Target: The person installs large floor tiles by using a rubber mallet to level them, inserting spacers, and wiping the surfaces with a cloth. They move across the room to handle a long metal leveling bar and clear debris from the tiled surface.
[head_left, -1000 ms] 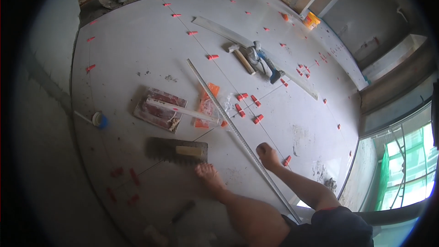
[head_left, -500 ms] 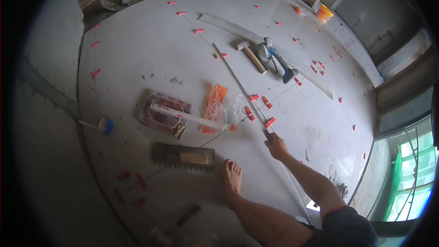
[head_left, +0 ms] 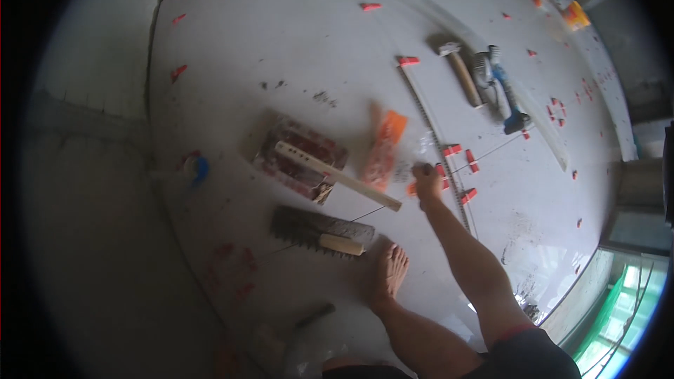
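My right hand [head_left: 425,181] is low over the floor, its fingers bunched at a clear plastic bag [head_left: 423,142]. Blur hides what they hold. Beside the bag lies an orange packet [head_left: 387,147]. A long, thin straightedge [head_left: 430,123] with a toothed or marked edge rests on the tiles just right of that hand, among red tile-levelling wedges [head_left: 468,196]. Only bare skin and dark cloth show at the lower edge on the left; I see no left hand. My bare foot [head_left: 394,270] is planted beside a notched trowel [head_left: 319,230] with a wooden handle.
A pale strip [head_left: 351,184] lies across a dusty red rectangular block [head_left: 298,142]. Farther right are a hammer [head_left: 462,77], a blue power tool [head_left: 507,95] and a long flat bar [head_left: 551,137]. A yellow bucket [head_left: 576,17] stands by the far right wall.
My right hand has let go of the straightedge, which now lies nearer on the floor, and has moved left to the plastic bag. The view has shifted and come closer to the floor.
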Motion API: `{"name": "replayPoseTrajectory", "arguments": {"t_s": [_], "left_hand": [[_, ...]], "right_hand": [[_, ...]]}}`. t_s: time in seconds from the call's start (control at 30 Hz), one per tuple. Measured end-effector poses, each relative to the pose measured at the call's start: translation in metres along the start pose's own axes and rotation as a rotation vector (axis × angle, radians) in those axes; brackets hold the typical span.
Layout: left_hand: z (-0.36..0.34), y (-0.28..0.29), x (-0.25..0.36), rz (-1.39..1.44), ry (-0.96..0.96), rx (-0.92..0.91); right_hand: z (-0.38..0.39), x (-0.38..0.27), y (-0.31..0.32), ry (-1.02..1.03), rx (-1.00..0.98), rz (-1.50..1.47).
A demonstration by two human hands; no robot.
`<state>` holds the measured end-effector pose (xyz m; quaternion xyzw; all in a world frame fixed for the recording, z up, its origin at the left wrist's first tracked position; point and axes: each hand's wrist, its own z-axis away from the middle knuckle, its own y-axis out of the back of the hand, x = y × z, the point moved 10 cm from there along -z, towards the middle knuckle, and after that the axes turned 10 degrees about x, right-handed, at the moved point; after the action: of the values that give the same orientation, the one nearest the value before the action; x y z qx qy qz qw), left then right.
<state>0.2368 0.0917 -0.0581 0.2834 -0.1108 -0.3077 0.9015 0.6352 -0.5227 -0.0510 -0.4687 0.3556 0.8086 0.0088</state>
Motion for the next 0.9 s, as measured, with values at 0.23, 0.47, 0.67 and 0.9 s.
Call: {"name": "replayPoseTrajectory", "arguments": {"t_s": [0.23,0.47,0.67,0.9], "left_hand": [[0.047,0.020,0.222,0.184,-0.103,-0.237],[0.050,-0.121,0.341,1.293,0.309,-0.455],[0.074,-0.098,0.326,1.323,0.379,-0.199],[0.100,-0.095,0.215,1.355,0.457,-0.325]], "right_hand": [[0.045,-0.001,0.114,0.087,0.129,0.130],[0.075,-0.084,-0.010,0.429,-0.343,0.429],[0.114,-0.110,-0.101,0.324,-0.576,0.497],[0.115,-0.082,-0.120,0.165,-0.726,0.677]]}}
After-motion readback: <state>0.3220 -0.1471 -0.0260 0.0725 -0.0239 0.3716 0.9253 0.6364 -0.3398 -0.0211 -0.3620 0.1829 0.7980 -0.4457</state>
